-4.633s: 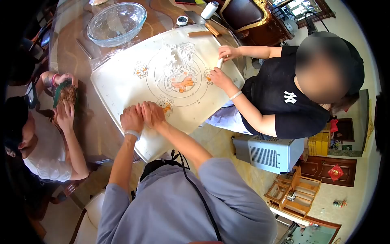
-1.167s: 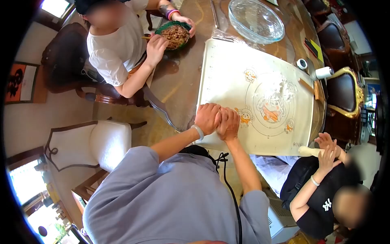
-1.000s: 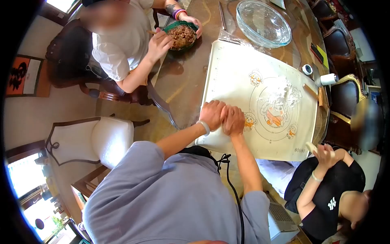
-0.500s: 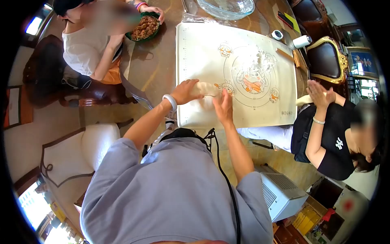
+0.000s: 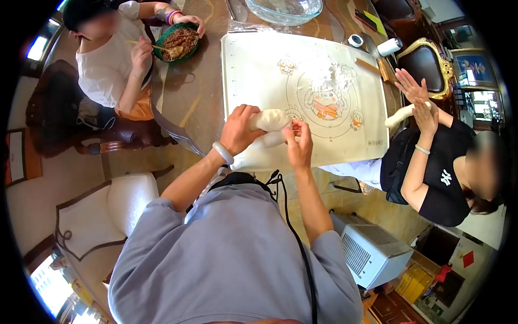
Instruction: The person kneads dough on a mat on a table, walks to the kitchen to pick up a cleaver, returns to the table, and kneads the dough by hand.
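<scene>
A thick, pale piece of dough (image 5: 274, 118) is held just over the near left part of the white printed mat (image 5: 248, 70). My left hand (image 5: 240, 129), with a bracelet at the wrist, wraps around the dough's left end. At its right end, the thumb and fingers of my right hand (image 5: 300, 143) pinch the edge. Below the dough is another pale shape, partly hidden; I cannot tell whether it is dough or shadow. White flour (image 5: 332, 75) lies scattered over the mat's printed circle.
At left, a person stirs brown filling in a green bowl (image 5: 178, 43) with chopsticks. A person at right holds a dough roll (image 5: 402, 115) between both palms. A glass bowl (image 5: 285, 12), a white bottle (image 5: 389, 47) and a wooden-handled tool (image 5: 384, 70) lie beyond the mat.
My right hand has closed from open fingers to a pinch at the dough's end. The dough looks lifted and tilted. The right-hand person's palms have parted, showing more of their dough roll.
</scene>
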`<move>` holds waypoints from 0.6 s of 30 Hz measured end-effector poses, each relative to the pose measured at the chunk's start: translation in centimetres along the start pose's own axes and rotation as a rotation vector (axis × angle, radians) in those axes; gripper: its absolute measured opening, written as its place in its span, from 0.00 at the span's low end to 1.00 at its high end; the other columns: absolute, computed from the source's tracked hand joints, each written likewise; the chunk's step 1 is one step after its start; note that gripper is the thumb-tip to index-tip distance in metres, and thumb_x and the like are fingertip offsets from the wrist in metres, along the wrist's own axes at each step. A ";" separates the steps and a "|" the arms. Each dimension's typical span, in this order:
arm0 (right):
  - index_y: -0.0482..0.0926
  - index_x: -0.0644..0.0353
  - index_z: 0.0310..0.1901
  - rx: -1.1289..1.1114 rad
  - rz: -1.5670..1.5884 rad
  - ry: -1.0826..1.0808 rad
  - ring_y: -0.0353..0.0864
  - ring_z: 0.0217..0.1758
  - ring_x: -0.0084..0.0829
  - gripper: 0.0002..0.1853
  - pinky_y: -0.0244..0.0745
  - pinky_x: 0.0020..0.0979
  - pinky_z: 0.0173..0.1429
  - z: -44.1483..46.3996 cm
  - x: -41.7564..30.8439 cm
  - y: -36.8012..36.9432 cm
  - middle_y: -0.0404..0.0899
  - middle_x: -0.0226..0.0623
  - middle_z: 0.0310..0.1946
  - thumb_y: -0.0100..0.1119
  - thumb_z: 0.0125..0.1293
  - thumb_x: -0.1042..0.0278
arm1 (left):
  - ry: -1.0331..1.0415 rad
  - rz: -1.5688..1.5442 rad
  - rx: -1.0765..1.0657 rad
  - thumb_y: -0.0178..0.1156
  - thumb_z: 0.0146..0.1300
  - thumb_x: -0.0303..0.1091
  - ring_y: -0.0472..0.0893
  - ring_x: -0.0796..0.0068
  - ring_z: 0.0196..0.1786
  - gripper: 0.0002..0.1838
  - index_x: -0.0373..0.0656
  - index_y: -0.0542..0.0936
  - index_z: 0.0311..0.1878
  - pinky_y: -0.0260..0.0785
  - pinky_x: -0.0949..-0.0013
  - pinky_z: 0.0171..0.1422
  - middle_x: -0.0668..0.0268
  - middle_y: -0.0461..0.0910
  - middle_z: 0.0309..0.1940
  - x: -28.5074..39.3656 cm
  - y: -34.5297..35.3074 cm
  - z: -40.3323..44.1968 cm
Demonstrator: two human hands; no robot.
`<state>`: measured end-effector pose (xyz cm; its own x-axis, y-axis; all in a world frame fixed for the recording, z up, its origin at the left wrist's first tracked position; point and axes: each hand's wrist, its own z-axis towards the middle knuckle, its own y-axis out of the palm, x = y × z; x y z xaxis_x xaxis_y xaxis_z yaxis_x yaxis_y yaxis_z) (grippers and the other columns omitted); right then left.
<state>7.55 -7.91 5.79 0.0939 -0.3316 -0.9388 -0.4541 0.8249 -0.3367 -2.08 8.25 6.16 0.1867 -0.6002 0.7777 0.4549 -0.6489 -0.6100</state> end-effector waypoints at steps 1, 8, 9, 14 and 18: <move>0.73 0.63 0.48 0.022 -0.018 -0.047 0.76 0.37 0.27 0.15 0.73 0.30 0.40 0.1 -0.3 -0.2 0.75 0.36 0.38 0.60 0.63 0.64 | -0.007 -0.016 -0.013 0.74 0.43 0.33 0.76 0.53 0.48 0.27 0.42 0.75 0.48 0.71 0.57 0.50 0.57 0.76 0.43 0.4 -0.3 0.5; 0.73 0.62 0.51 0.074 -0.047 0.046 0.76 0.33 0.26 0.17 0.72 0.29 0.38 4.3 -0.7 -2.9 0.76 0.35 0.35 0.59 0.63 0.64 | 0.036 -0.075 -0.110 0.75 0.42 0.37 0.79 0.53 0.45 0.29 0.40 0.76 0.48 0.72 0.59 0.52 0.55 0.78 0.41 1.5 0.9 6.0; 0.73 0.62 0.52 0.096 0.039 0.079 0.77 0.36 0.26 0.18 0.73 0.29 0.39 5.2 -0.1 -3.2 0.76 0.35 0.35 0.59 0.63 0.62 | 0.041 -0.079 -0.144 0.75 0.42 0.38 0.78 0.53 0.46 0.29 0.40 0.76 0.48 0.71 0.59 0.52 0.55 0.78 0.42 1.4 1.5 7.5; 0.73 0.59 0.54 0.075 -0.036 0.312 0.77 0.42 0.31 0.19 0.74 0.34 0.47 7.0 2.5 -4.1 0.77 0.34 0.42 0.55 0.65 0.58 | 0.106 0.032 -0.332 0.72 0.48 0.45 0.76 0.51 0.54 0.33 0.41 0.74 0.57 0.68 0.59 0.60 0.52 0.77 0.51 -0.3 5.6 10.7; 0.76 0.62 0.48 0.091 -0.549 0.052 0.79 0.47 0.46 0.16 0.70 0.44 0.54 7.3 4.8 -5.3 0.81 0.43 0.40 0.52 0.67 0.58 | 0.177 0.157 -0.439 0.61 0.61 0.52 0.72 0.52 0.62 0.33 0.43 0.71 0.64 0.64 0.57 0.66 0.51 0.73 0.60 -1.6 7.1 11.1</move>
<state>16.86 -10.55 2.54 0.2504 -0.7440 -0.6195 -0.2725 0.5598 -0.7825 10.48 9.77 2.24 0.0558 -0.7522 0.6566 0.0168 -0.6568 -0.7538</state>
